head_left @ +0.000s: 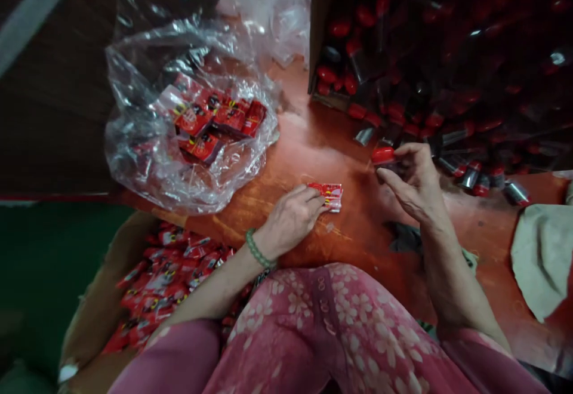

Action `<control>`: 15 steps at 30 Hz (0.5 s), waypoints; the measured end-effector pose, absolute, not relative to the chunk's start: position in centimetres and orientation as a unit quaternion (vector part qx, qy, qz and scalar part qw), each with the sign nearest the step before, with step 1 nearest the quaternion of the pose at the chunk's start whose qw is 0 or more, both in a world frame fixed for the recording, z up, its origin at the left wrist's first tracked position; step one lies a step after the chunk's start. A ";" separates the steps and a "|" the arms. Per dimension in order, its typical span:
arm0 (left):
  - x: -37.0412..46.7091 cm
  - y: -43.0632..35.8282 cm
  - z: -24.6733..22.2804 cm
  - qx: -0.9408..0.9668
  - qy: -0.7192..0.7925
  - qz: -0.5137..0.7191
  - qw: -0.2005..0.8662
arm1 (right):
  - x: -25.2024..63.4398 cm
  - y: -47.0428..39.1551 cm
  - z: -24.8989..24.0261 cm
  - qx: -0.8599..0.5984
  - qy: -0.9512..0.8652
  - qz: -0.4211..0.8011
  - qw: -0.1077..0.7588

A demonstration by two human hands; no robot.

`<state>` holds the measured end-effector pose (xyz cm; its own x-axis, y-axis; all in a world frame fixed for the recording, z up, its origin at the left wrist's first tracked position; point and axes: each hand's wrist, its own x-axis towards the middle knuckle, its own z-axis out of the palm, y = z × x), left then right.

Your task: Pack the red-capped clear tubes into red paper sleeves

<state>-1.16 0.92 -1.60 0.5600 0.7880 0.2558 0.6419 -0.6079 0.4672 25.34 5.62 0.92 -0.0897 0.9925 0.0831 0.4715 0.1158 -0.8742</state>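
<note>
My left hand (pixel 293 216), a green beaded bracelet at its wrist, rests on the table with fingers closed on a small red printed packet (pixel 332 191). Part of the packet is hidden under the fingers. Over to the right, my right hand (pixel 418 184) is raised above the table and pinches a small container with a rounded red end (pixel 382 155) between thumb and fingers. The rest of that container is dark and partly covered by the hand. Many similar red-ended containers (pixel 358 59) with clear bodies lie just beyond this hand.
A clear plastic bag (pixel 215 188) with red printed packets (pixel 194 119) stands at the table's back left. Below the left forearm, a carton (pixel 92 298) holds many red packets (pixel 165 280). A carton wall (pixel 317 30) borders the containers. Pale cloth (pixel 544 251) lies at right.
</note>
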 end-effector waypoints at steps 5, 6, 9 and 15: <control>-1.4 1.5 -1.5 0.848 0.425 0.219 0.230 | 24.0 1.8 1.2 -0.562 -0.540 0.497 0.381; -1.4 1.6 -1.6 0.839 0.430 0.233 0.240 | 23.8 1.3 1.2 -0.565 -0.530 0.505 0.380; -1.6 1.7 -1.9 0.792 0.450 0.309 0.273 | 23.8 0.4 0.9 -0.559 -0.524 0.508 0.393; -1.8 1.3 -1.0 0.735 0.454 0.399 0.307 | 23.8 -0.3 1.9 -0.536 -0.589 0.473 0.376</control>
<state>-1.77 1.29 -1.03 0.2695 0.9127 0.3072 0.4232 -0.3988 0.8135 23.81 -0.31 1.89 -0.1428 0.9877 -0.0637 0.2758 -0.0221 -0.9610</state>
